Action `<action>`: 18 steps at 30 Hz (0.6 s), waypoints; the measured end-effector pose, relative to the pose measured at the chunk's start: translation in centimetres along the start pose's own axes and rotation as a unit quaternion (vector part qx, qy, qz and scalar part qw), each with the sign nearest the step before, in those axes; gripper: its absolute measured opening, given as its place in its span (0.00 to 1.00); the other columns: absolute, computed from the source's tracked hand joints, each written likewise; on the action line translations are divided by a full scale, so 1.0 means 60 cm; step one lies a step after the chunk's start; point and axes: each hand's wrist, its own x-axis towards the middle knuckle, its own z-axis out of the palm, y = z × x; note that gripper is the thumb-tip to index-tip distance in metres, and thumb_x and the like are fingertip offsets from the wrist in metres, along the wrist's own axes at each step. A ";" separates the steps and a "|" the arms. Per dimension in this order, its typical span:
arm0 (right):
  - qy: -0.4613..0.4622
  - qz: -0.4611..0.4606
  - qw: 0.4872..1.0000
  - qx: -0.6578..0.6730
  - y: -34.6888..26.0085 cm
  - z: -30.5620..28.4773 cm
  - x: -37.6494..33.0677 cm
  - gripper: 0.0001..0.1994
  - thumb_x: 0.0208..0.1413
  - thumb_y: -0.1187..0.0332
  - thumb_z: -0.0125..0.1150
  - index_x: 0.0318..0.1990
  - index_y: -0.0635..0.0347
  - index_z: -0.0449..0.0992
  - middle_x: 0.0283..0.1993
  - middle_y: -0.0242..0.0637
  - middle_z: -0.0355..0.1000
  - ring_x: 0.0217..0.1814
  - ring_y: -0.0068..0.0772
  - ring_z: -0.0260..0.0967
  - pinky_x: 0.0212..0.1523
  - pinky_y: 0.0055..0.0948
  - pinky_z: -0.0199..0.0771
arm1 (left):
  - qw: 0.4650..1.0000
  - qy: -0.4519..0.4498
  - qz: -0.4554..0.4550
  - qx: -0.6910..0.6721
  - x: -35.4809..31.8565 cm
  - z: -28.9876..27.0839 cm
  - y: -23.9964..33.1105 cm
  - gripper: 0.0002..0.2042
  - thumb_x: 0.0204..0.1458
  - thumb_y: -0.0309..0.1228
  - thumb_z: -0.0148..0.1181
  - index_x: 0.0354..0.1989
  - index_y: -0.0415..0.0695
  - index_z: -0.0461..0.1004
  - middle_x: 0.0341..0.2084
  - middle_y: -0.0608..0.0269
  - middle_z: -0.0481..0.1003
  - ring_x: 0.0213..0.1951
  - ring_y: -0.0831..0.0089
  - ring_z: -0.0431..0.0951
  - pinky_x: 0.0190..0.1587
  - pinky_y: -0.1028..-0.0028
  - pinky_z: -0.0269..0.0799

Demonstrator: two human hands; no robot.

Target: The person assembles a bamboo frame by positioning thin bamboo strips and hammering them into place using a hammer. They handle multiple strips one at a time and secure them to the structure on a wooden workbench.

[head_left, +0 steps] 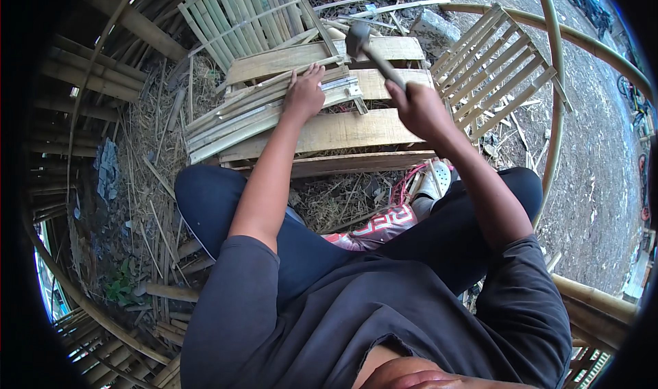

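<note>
My right hand [421, 111] is closed round the handle of a hammer [382, 63]. The dark hammer head points away from me, raised over the far part of a low bench of wooden planks [349, 130]. My left hand [306, 95] lies on a bundle of split bamboo slats [236, 124], its fingers extended across the upper strips. These slats rest slantwise on the planks, and a short cross strip [359, 100] shows at their right end. Whether a nail stands under the hammer cannot be made out.
A slatted bamboo panel [250, 15] leans behind the bench, and another bamboo rack [497, 70] stands at its right. A concrete block [437, 31] lies beyond. Bent bamboo poles [554, 80] curve along the right. A pink-and-white printed bag [384, 228] lies between my legs.
</note>
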 end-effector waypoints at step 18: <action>0.047 -0.003 0.998 -0.034 0.070 0.076 -0.021 0.25 0.68 0.53 0.54 0.34 0.74 0.75 0.26 0.64 0.74 0.32 0.65 0.77 0.34 0.52 0.75 | 0.998 0.021 -0.017 -0.062 0.021 0.017 0.016 0.24 0.70 0.43 0.38 0.67 0.46 0.69 0.70 0.57 0.64 0.73 0.65 0.59 0.76 0.59 0.45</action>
